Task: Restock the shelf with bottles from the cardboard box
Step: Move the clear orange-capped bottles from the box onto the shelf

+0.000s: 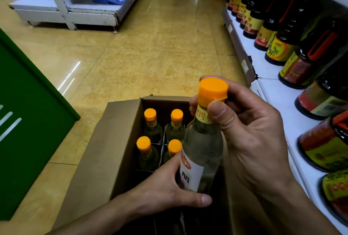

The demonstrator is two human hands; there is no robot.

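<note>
Both hands (250,140) gripping bottle (203,152), above cardboard box (113,140)

Dark bottles (278,48) line the shelf's (265,71) back, its white front strip apparently free.

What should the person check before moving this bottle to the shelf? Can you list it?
1. Top grip: right hand pinches the bottle by its neck under the orange cap: ok.
2. Lower grip: left hand holds the bottle's body by the label: ok.
3. Cap on: it sits on the neck: ok.
4. Base clear of the cardboard box: hidden behind the left hand: cannot tell.
5. Free spot on the shelf: only bare edge shows before the dark sauce bottles: cannot tell.
6. More stock: four other bottles stand in the box: ok.
</note>
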